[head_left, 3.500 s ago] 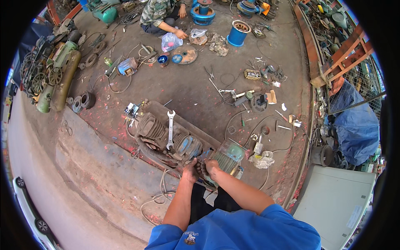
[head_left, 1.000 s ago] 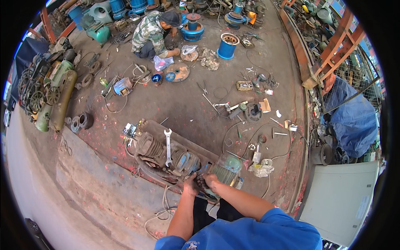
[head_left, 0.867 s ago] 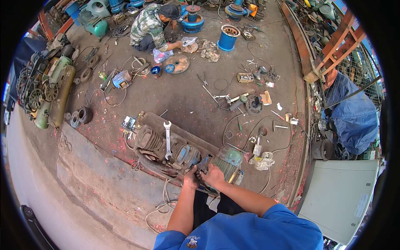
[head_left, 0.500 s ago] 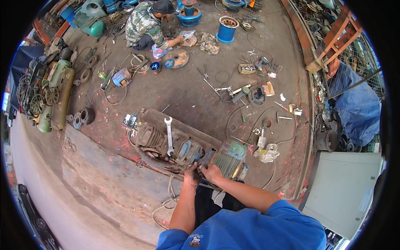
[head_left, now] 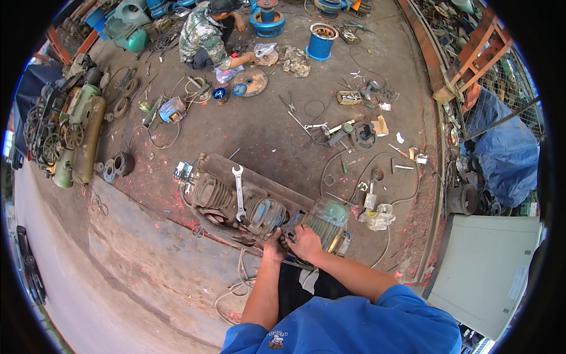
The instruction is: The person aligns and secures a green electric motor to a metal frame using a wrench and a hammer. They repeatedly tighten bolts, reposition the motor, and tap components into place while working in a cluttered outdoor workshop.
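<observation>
Here are both hands, close together and low over the near side of the machine: the left hand (head_left: 273, 246) has its fingers bent in beside the compressor (head_left: 259, 213), the right hand (head_left: 304, 242) curls down by the near edge of the motor (head_left: 323, 229). Whatever sits between the fingers is hidden, so I can't tell whether either hand grips a part or how narrow the grasp is. The compressor, with its ribbed cylinders, runs ahead and to the left of the left hand; the motor is just ahead and to the right of the right hand. Up front of the left hand, a wrench (head_left: 239, 192) lies across the compressor, its open jaw pointing away. Look right of the right hand: a clear bag (head_left: 378, 218) on the ground, and farther out a hammer (head_left: 402, 167). Well ahead of both hands, pliers (head_left: 290, 105) lie spread, with a blue cylinder (head_left: 321, 43) standing upright beyond them. Far ahead and left of the left hand, a co-worker (head_left: 203, 36) crouches, one arm stretched toward a small plate (head_left: 268, 59). A round disc (head_left: 254, 83) lies flat nearer the hands.
</observation>
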`<state>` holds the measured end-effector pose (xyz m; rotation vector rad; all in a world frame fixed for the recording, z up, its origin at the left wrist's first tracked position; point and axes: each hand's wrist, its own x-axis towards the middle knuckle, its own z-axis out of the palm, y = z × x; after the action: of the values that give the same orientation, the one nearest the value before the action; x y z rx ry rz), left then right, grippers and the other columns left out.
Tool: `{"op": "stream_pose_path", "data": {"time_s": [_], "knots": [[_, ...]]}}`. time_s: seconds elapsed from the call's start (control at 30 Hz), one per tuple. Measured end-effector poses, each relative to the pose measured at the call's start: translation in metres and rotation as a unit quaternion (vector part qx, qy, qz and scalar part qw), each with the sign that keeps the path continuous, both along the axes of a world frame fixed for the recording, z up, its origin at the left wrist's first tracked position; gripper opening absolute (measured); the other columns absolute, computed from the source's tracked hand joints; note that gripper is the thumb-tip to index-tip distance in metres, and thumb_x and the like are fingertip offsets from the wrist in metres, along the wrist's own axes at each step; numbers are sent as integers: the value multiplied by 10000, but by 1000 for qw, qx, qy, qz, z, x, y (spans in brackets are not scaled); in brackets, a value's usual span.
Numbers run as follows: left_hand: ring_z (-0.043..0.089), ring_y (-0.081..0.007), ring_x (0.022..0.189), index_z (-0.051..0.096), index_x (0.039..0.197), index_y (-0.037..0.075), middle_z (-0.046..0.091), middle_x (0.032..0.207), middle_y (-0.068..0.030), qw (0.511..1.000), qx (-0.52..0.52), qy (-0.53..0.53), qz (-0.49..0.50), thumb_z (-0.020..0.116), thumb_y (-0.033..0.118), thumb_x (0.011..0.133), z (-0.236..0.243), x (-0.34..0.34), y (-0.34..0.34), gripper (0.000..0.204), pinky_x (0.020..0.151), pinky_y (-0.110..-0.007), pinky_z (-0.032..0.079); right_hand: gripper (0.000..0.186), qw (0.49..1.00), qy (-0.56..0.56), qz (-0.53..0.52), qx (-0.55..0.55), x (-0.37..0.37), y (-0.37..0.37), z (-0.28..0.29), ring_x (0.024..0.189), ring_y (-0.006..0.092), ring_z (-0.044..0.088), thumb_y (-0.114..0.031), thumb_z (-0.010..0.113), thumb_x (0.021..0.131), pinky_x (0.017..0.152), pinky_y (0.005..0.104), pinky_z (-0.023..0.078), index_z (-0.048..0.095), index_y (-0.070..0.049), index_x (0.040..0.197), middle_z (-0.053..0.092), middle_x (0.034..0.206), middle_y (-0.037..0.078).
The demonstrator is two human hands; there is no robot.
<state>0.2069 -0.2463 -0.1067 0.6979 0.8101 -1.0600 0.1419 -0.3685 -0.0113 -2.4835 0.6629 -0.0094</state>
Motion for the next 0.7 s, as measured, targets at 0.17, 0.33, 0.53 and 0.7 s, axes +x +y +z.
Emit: {"op": "stream_pose_path", "data": {"time_s": [0.17, 0.33, 0.53, 0.7], "knots": [[454, -154, 558, 593, 808, 121, 528, 649, 3, 996, 36, 51, 57, 627, 300, 975, -12, -4, -2, 247, 509, -283, 368, 364, 909, 115, -158, 369, 3, 13, -40, 775, 323, 671, -337, 653, 916, 712, 458, 503, 660, 24, 957, 682, 808, 203], [458, -150, 571, 630, 895, 109, 556, 699, 11, 999, 31, 18, 13, 598, 283, 987, 39, 5, -9, 200, 526, -284, 374, 402, 894, 123, -203, 381, 9, 9, -12, 817, 306, 674, -376, 661, 903, 733, 445, 507, 644, 25, 922, 662, 791, 170], [410, -131, 575, 555, 846, 144, 471, 668, 32, 998, -50, 22, -8, 602, 324, 984, -15, 1, 7, 232, 533, -269, 342, 421, 984, 58, -84, 148, 10, 11, -12, 787, 394, 666, -369, 647, 882, 719, 474, 513, 662, 47, 949, 687, 850, 234], [401, -122, 598, 522, 820, 157, 439, 655, 34, 999, -40, 14, -14, 628, 333, 969, 10, 3, -1, 253, 536, -261, 341, 367, 842, 72, -307, 438, 8, 1, -60, 619, 267, 597, -312, 648, 905, 625, 420, 464, 667, 54, 898, 631, 673, 158]]}}
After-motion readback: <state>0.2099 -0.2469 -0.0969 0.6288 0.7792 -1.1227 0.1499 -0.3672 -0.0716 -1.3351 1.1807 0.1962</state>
